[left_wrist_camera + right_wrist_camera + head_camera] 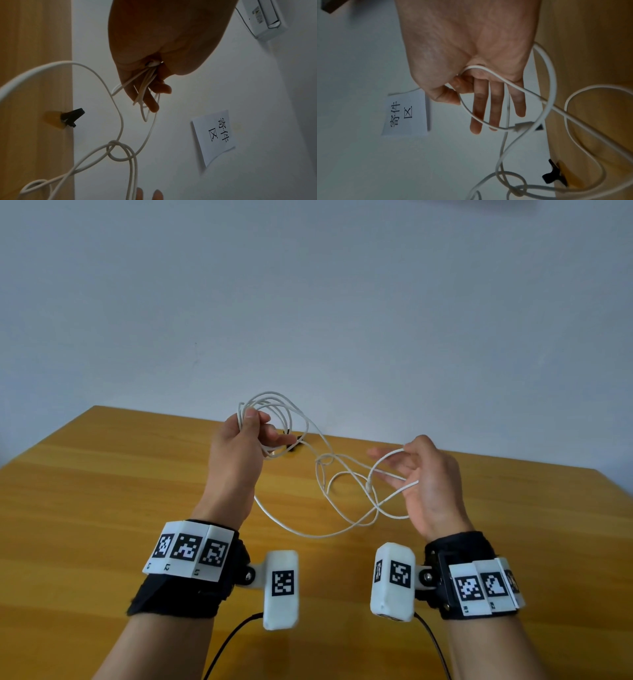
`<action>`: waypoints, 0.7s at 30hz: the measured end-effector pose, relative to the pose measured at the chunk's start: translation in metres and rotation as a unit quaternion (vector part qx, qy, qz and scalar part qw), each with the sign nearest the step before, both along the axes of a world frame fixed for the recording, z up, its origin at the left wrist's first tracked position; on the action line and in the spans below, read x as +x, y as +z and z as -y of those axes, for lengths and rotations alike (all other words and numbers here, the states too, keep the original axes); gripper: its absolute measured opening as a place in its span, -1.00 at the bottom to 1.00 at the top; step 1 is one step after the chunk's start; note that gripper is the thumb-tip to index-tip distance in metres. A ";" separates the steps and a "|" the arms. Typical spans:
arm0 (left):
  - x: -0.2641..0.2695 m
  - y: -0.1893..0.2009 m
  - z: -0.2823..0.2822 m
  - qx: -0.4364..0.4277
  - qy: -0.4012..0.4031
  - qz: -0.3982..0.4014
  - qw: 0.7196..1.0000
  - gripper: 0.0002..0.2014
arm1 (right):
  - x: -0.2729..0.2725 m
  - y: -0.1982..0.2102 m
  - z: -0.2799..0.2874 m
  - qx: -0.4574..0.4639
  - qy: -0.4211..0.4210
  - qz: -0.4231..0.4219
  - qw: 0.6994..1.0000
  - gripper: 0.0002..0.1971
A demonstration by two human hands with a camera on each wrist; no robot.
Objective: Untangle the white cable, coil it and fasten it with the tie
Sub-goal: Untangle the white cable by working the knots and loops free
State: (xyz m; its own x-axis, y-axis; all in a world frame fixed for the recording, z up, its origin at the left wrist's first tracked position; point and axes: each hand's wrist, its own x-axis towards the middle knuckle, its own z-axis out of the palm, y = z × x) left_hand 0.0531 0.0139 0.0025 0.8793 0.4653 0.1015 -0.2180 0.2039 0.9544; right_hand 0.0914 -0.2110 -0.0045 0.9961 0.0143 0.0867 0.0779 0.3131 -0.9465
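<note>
Two hands are up over one wooden table point(102, 491): one left hand point(239, 450) and one right hand point(428, 484). One white cable point(291, 529) runs between them, with one knot point(118, 144) in it. One black tie point(73, 117) lies on the table. One paper sign point(214, 135) is on the wall.

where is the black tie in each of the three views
Head: the black tie lies on the table's far edge, just right of the left hand.
Left wrist: left of centre, at the wood's edge.
Right wrist: lower right, at the wood's edge.
Shared landmark: the knot in the white cable, near the tie.
</note>
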 end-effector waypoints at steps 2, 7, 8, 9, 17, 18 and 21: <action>-0.001 0.002 0.002 -0.002 -0.008 0.012 1.000 -0.67 | 0.001 -0.003 0.001 -0.078 0.001 0.015 0.997 -0.59; -0.003 0.006 0.003 0.002 -0.011 0.029 1.000 -0.67 | 0.002 -0.010 0.005 -0.313 -0.002 0.030 0.949 -0.81; -0.003 0.006 0.003 0.004 -0.012 0.031 0.999 -0.66 | 0.000 -0.008 0.005 -0.332 0.008 0.028 0.943 -0.79; -0.003 0.006 0.003 0.006 -0.013 0.034 0.999 -0.66 | -0.001 -0.007 0.006 -0.342 0.020 0.027 0.939 -0.73; -0.003 0.005 0.000 -0.003 0.007 0.050 0.999 -0.67 | 0.006 -0.005 0.013 -0.255 -0.023 0.072 0.964 -0.89; -0.003 0.006 0.000 -0.007 0.011 0.051 0.999 -0.66 | 0.007 -0.007 0.014 -0.251 -0.035 0.082 0.964 -0.89; -0.004 0.007 -0.003 -0.033 0.021 0.054 0.998 -0.65 | 0.011 -0.012 0.021 -0.288 -0.082 0.108 0.948 -0.81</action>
